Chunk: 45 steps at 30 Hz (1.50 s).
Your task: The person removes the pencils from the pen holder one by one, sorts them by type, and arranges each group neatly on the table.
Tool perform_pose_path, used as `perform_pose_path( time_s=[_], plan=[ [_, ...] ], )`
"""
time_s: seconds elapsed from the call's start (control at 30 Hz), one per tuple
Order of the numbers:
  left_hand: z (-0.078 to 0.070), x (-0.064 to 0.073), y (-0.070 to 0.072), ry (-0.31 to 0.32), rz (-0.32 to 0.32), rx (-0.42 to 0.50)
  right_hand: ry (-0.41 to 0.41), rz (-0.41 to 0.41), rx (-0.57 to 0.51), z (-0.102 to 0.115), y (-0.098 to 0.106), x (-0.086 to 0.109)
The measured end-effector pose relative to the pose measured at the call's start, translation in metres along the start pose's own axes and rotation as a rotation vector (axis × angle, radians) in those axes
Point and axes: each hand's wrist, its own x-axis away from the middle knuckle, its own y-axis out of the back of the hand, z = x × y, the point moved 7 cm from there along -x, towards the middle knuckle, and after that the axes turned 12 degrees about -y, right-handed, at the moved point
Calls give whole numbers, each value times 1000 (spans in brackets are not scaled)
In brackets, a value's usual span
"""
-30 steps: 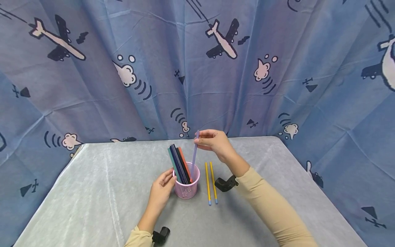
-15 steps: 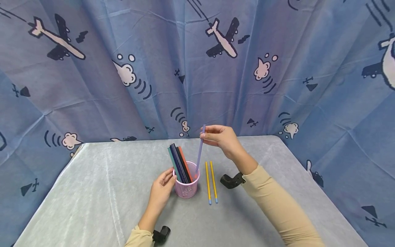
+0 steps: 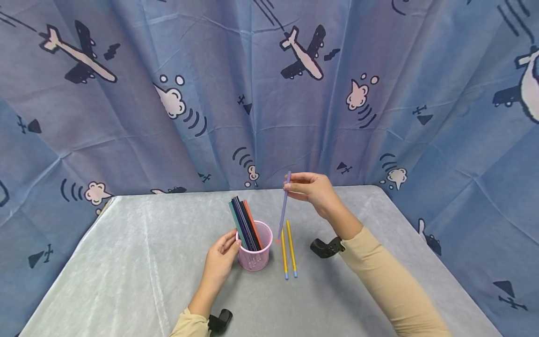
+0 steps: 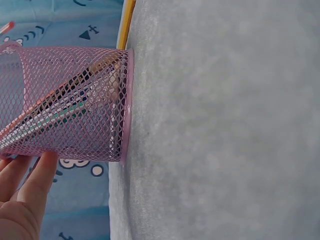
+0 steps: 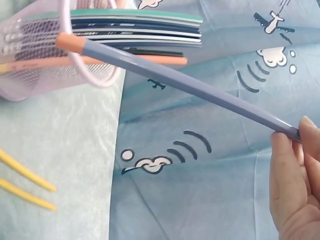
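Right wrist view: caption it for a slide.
Right hand pinching an orange-ended purple pencil, with a pink mesh cup and two yellow pencils beyond.

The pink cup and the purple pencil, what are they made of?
The pink pencil cup looks like painted metal: its walls are fine diamond mesh, though plastic is possible. The purple pencil may be wood under glossy paint, as light glints along it; the coating hides the core.

Here's the R arm: long beige cloth sleeve [image 3: 391,281], 4 o'clk, close-fitting; matching beige L sleeve [image 3: 188,325] at 7. Chunky black plastic-looking R wrist cam [image 3: 325,248], approx 5 o'clk; similar black L wrist cam [image 3: 220,321], 7-ish.
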Motion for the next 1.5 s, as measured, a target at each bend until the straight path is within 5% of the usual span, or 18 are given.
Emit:
perform_pose_path(
  time_s=[1.5],
  plan=[
    [2, 1, 1, 17, -5, -6, -179, -66, 93, -71, 49, -18]
  ],
)
